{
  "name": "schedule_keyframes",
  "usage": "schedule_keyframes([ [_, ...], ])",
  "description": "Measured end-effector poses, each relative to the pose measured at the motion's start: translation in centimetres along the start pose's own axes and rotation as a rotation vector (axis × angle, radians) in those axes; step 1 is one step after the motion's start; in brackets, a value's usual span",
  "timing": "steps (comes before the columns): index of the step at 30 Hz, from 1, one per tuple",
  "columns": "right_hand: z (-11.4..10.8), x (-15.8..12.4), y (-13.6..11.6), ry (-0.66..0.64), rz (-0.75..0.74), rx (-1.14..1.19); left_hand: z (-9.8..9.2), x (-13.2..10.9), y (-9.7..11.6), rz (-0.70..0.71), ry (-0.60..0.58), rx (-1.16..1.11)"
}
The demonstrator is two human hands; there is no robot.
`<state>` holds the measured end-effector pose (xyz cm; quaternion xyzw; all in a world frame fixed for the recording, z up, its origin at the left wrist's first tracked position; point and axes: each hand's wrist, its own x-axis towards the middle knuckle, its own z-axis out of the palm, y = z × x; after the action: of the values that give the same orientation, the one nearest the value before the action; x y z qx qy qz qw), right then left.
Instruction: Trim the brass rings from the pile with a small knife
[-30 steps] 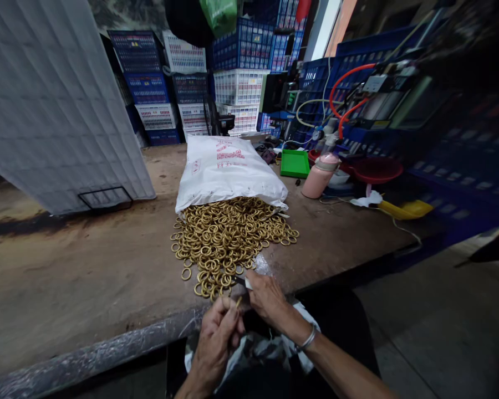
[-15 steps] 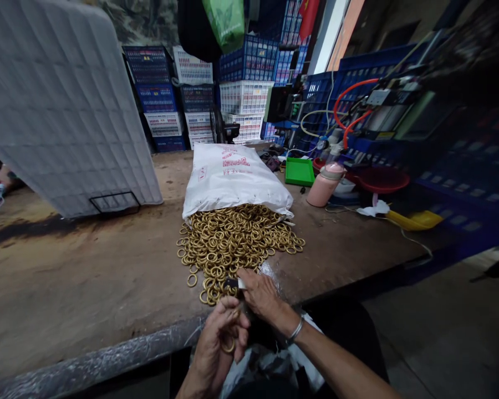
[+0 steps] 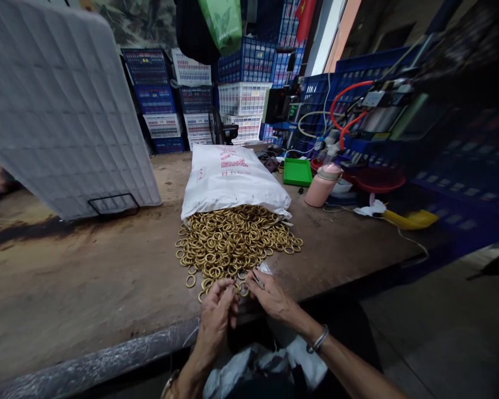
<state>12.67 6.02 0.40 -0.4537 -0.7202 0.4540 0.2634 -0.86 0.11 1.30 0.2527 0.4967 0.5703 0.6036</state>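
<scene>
A heap of brass-coloured rings (image 3: 222, 241) spills from the open mouth of a white printed sack (image 3: 233, 177) on the table. At the heap's near edge, my left hand (image 3: 217, 310) is closed, with thumb and fingers bent together around a ring that is mostly hidden. My right hand (image 3: 274, 296) faces it from the right, closed around a small thin tool (image 3: 258, 280) with a greyish end sticking out; its exact kind does not show. One loose ring (image 3: 244, 288) shows between the two hands.
A large pale ribbed panel (image 3: 70, 116) stands on the left of the wooden table (image 3: 87, 277). To the right are a pink bottle (image 3: 322, 185), a green tray (image 3: 298, 172) and a yellow scoop-like piece (image 3: 411, 219). Stacked crates (image 3: 243, 98) line the back.
My left hand has moved up to the heap's edge and turned, so the ring seen in its fingers is now mostly covered. My right hand has drawn slightly right, its tool turned.
</scene>
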Motion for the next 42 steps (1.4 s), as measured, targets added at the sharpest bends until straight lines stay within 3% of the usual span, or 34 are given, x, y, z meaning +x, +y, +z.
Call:
schedule_keyframes([
  [6,0.6,-0.5,0.1,-0.004,0.043,0.235,0.6,0.3,0.0,0.029,-0.075,0.136],
  [12,2.0,-1.2,-0.7,-0.086,0.352,0.685,0.5,0.3,-1.5,0.068,-0.011,0.106],
  [17,2.0,-1.4,-1.2,-0.092,0.409,0.883,1.0,0.4,-2.5,0.104,0.028,0.083],
  [22,1.1,-1.2,-0.4,-0.026,0.356,0.689,1.2,0.5,-2.4,0.067,0.003,0.120],
  [29,0.3,-0.7,-0.1,0.119,0.089,0.190,1.3,0.3,-1.7,0.043,-0.029,0.187],
  [36,0.3,-0.9,-0.1,0.078,0.052,0.145,0.7,-0.1,-2.0,-0.076,-0.216,0.145],
  [42,0.3,-1.0,-0.6,0.045,0.051,0.196,0.5,-0.3,-2.0,-0.076,-0.213,0.071],
])
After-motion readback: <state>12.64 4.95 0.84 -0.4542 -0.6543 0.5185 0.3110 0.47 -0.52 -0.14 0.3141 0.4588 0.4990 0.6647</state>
